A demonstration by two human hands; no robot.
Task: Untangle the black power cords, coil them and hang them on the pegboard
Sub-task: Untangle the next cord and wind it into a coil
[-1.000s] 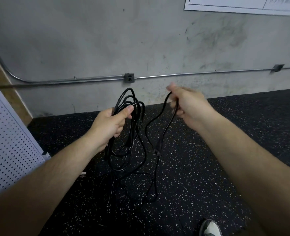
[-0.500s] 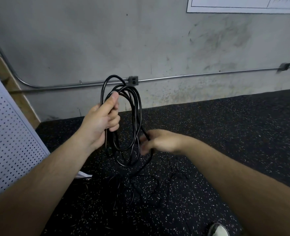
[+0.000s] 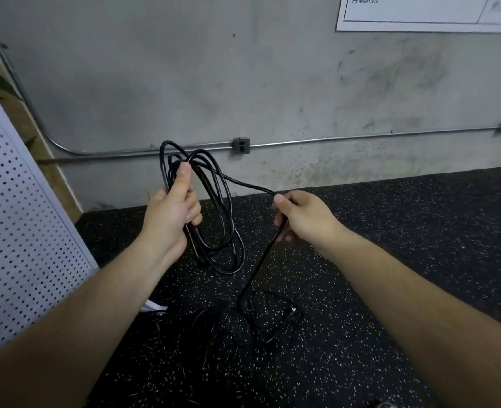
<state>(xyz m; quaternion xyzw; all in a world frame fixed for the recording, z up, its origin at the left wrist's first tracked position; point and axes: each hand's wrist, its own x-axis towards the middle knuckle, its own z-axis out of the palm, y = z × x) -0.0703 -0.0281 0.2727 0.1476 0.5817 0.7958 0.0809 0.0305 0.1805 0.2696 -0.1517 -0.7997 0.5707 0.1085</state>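
Room: grey concrete wall [image 3: 184,69] meeting a black speckled rubber floor [image 3: 390,231]; a metal conduit [image 3: 361,139] runs along the wall through a small outlet box [image 3: 241,145].
Upper right: a white printed sheet [image 3: 420,13] is fixed to the wall, cut off by the frame edge.
Left edge: a white pegboard [image 3: 16,216] stands tilted, with a wooden board [image 3: 37,134] behind it.
Coiled cord [image 3: 231,207]: several black loops hang in the air in front of the line where wall meets floor, held at their upper left side and drooping below the hand.
Left grip [image 3: 169,219]: fingers curled round the bundled loops, thumb laid upward along the strands and pressing them in.
Loose strand [image 3: 258,263]: it leaves the top of the coil, runs right to the other hand, passes through it and drops nearly straight, slanting left, to the floor.
Right grip [image 3: 305,219]: pinching the loose strand between thumb and curled fingers, about level with the left one and apart from the coil.
Floor pile [image 3: 261,319]: the remaining black cord lies in loose, tangled loops on the floor below and between the two hands; a plug end [image 3: 292,312] shows at its right side.
White scrap [image 3: 155,306]: it lies on the floor near the pegboard's foot, just beside the left forearm.
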